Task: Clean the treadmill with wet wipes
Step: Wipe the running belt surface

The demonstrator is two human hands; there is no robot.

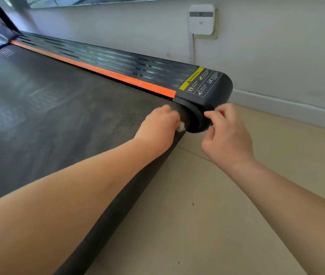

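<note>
The treadmill (58, 108) lies on a beige tiled floor (217, 195) beside a white wall (276, 46) with a plugged-in white box (201, 18). At the belt's rear right corner, the left hand (158, 128) curls its fingers round a white wet wipe (181, 128), pressing it on the belt. The right hand (227, 139) has loosely bent fingers (210, 115), holding nothing, tips at the black end cap (217, 86).

— What sort of place is this?
— An indoor exercise room, most likely in a home. A treadmill (58, 100) stands close along a plain white wall (276, 46).
— Why a home?
— There is a beige tiled floor (237, 215), a white skirting board (296, 110), and a small white plug-in unit (201, 18) on a wall socket (209, 37), with a white cable (191, 46) running down. It could also be a small gym; I cannot tell.
</note>
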